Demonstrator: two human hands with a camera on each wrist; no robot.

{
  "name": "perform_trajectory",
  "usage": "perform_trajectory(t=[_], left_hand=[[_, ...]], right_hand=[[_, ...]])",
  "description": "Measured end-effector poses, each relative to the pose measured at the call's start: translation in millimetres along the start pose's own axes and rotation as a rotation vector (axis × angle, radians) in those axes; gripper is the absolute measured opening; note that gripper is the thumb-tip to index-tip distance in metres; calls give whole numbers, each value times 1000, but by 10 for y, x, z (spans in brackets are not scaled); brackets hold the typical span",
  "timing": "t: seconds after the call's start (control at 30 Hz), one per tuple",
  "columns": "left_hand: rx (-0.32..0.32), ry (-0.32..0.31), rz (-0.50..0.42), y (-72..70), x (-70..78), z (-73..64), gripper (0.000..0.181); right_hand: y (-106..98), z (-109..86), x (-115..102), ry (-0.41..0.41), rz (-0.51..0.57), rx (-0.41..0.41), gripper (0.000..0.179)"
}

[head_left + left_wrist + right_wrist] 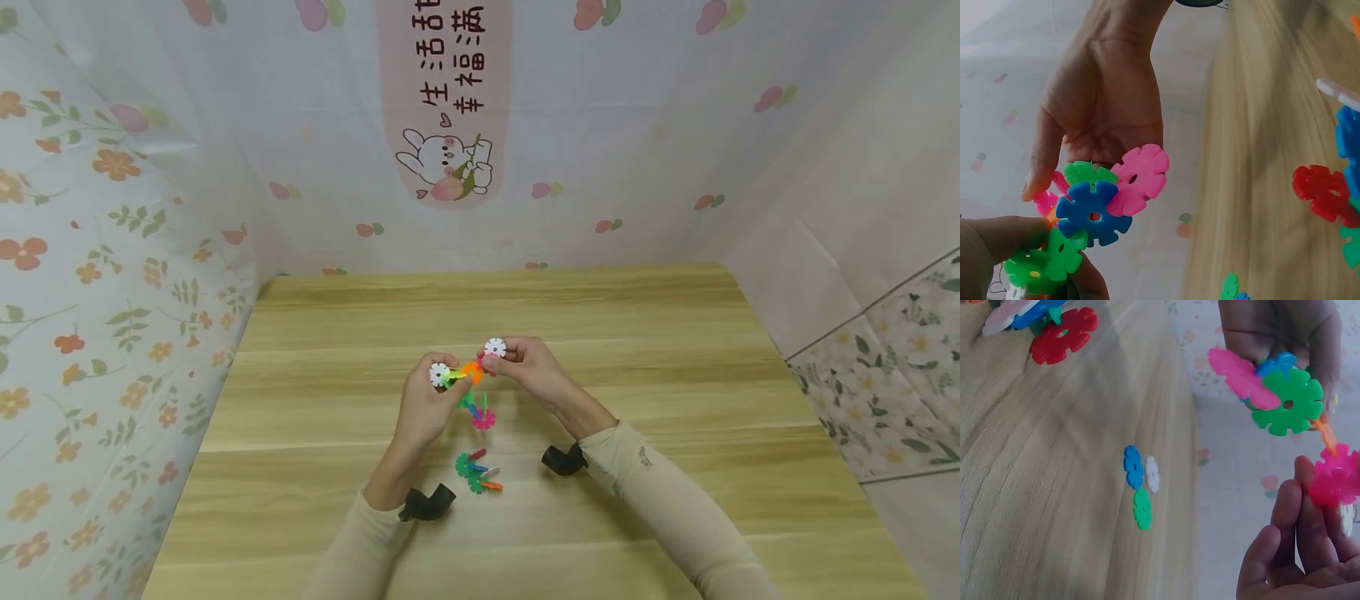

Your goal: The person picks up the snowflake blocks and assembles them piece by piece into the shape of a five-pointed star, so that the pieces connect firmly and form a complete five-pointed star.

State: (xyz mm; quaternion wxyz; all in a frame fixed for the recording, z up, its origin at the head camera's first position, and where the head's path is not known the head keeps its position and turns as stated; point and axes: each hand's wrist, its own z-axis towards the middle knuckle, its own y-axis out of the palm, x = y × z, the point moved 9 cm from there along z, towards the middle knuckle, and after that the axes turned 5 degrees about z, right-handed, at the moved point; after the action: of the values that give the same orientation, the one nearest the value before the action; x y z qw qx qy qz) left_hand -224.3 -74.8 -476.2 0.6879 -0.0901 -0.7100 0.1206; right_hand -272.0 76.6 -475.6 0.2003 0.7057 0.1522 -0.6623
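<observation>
Both hands hold one joined chain of notched plastic flower discs above the table. My left hand (423, 408) pinches its left part, by green discs (1044, 265), with a white disc (439, 374) at that end. My right hand (534, 372) pinches pink discs (1335, 478) at the other end, beside another white disc (495, 348). An orange disc (472, 371) joins the two sides. In the left wrist view a blue disc (1094, 214) and a larger pink disc (1139, 181) stick out from the chain between the hands.
A cluster of joined discs (476, 472) in green, red, blue, white and orange lies on the wooden table (300, 467) nearer the body. In the right wrist view, blue, white and green discs (1142, 509) lie together on the tabletop. Printed curtains (600, 150) hang behind and at both sides.
</observation>
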Motion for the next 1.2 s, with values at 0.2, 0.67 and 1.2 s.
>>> perform_trajectory(t=[0.2, 0.67, 1.2], left_hand=[[27, -58, -62, -1, -43, -9, 25], [-30, -138, -186, -25, -218, -41, 30], [-156, -171, -172, -47, -305, -24, 26]], right_hand=[[22, 33, 10, 31, -33, 29, 40], [-27, 4, 114, 63, -48, 38, 33], [193, 105, 258, 76, -163, -179, 31]])
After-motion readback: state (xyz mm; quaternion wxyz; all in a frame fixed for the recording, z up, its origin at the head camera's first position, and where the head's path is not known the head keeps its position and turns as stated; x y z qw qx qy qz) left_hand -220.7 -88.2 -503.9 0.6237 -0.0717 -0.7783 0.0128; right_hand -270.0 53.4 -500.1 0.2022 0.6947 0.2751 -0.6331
